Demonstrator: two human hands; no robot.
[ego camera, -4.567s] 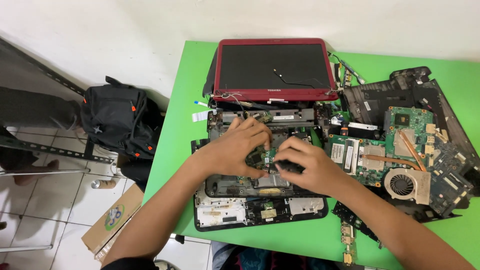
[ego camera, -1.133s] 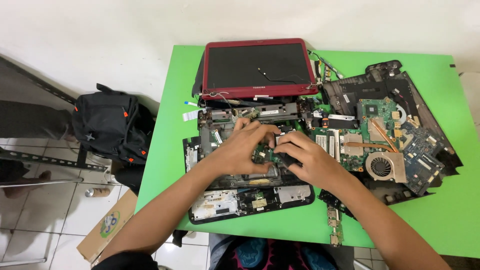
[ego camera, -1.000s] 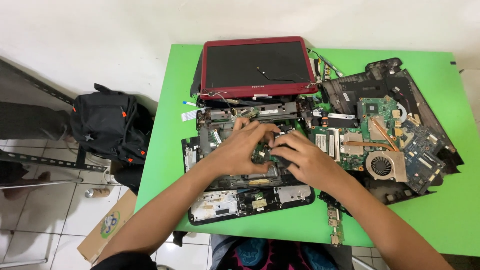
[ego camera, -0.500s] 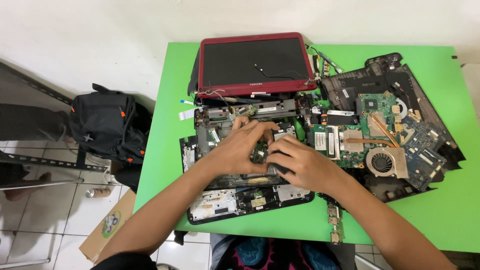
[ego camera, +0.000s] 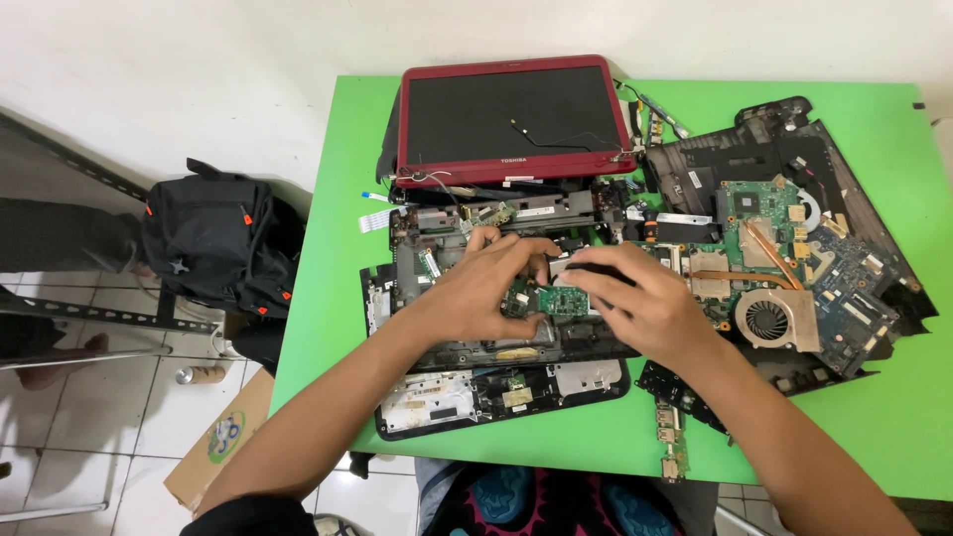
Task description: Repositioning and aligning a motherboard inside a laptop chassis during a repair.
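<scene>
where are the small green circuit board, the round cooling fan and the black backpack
small green circuit board (ego camera: 563, 300), head view, middle of its top face
round cooling fan (ego camera: 766, 320), head view, its hub
black backpack (ego camera: 213, 243), head view, its front panel

A lidded screen (ego camera: 516, 114) lies behind the open chassis (ego camera: 496, 298), with a motherboard (ego camera: 794, 278) to its right.

Bare green table (ego camera: 333, 298) lies open leftward; the red-framed screen (ego camera: 511, 114) and motherboard (ego camera: 794, 278) crowd behind and right.
</scene>
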